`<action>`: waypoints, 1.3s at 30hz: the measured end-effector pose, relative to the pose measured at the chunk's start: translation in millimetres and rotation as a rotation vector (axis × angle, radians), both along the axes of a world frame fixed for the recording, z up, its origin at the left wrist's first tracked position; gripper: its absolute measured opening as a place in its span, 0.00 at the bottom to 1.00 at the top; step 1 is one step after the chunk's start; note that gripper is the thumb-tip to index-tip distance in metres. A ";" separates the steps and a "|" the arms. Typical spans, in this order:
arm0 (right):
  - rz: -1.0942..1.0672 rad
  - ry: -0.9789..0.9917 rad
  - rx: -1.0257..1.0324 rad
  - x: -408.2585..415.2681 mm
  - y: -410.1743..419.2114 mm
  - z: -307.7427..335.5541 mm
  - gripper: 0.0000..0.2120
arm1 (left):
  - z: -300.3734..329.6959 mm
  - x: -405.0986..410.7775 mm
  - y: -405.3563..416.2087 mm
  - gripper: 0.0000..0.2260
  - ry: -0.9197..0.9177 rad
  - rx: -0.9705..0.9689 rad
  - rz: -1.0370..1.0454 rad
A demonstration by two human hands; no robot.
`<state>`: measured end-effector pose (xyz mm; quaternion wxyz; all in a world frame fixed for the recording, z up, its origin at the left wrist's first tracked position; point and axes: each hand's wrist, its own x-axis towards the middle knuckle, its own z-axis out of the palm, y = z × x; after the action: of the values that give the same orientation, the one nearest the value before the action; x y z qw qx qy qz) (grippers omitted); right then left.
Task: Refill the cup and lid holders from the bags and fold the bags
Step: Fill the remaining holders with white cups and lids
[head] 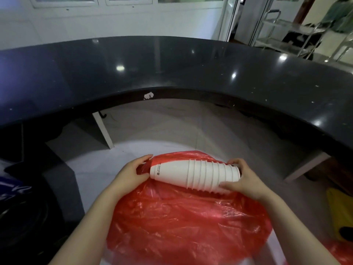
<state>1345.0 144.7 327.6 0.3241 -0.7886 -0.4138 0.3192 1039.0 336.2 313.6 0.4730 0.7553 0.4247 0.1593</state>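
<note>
Above the red plastic bag (183,222), the right hand (241,178) grips the nested white paper cups (194,175) at their rim end; the left hand (131,172) pinches the bag mouth. Draw the stack out level, keeping the bag taut.

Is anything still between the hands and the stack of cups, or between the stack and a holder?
Nothing blocks the grip: the right hand grips the stack of white cups at its wide end, bare of the red bag. The left hand holds the bag's edge beside the stack's base. No holder is in view.
</note>
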 end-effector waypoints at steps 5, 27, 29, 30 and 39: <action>-0.248 0.031 0.167 -20.9 -16.5 -20.3 0.34 | 17.3 -13.0 -19.3 0.22 -0.064 0.151 0.217; -0.434 0.341 0.315 -53.1 -22.3 -3.7 0.10 | -2.3 -18.4 -49.9 0.29 0.360 0.282 -0.056; -0.448 0.396 0.323 -50.1 -22.9 -2.1 0.10 | -7.4 -18.4 -51.4 0.28 0.418 0.259 -0.040; -0.461 0.449 0.330 -48.5 -23.7 -1.4 0.10 | -9.1 -18.8 -51.6 0.27 0.433 0.248 -0.029; -0.450 0.799 0.502 -51.1 -33.6 25.1 0.15 | 17.7 -10.0 -65.3 0.23 0.057 0.324 0.266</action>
<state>1293.9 111.0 352.6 0.6965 -0.5726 -0.1419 0.4086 1029.0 270.9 331.2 0.3080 0.7630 0.5026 0.2653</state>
